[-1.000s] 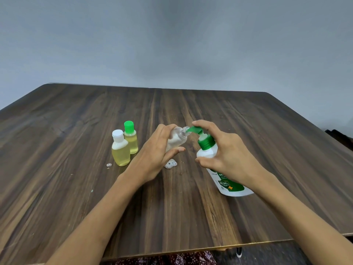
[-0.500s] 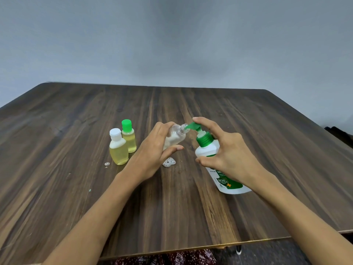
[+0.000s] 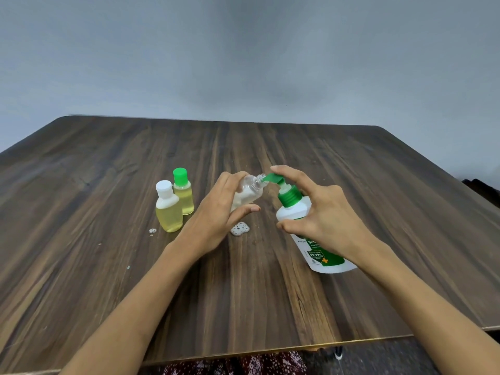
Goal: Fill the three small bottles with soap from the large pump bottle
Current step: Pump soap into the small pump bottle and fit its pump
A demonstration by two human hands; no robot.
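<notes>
Tilting the clear small bottle (image 3: 244, 194) in your left hand (image 3: 216, 220), you bring its open mouth to the green spout of the pump bottle (image 3: 303, 220); your right hand (image 3: 324, 215) wraps that bottle, forefinger on the pump. Two filled, capped bottles (image 3: 174, 205) wait left on the bench (image 3: 108, 280).

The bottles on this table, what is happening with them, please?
A person is filling a clear small bottle, gripped tilted in the left hand, from the pump bottle. The right hand holds it, a finger on the green pump. Two capped bottles of yellow soap stand left. Foam blobs lie on the table.
</notes>
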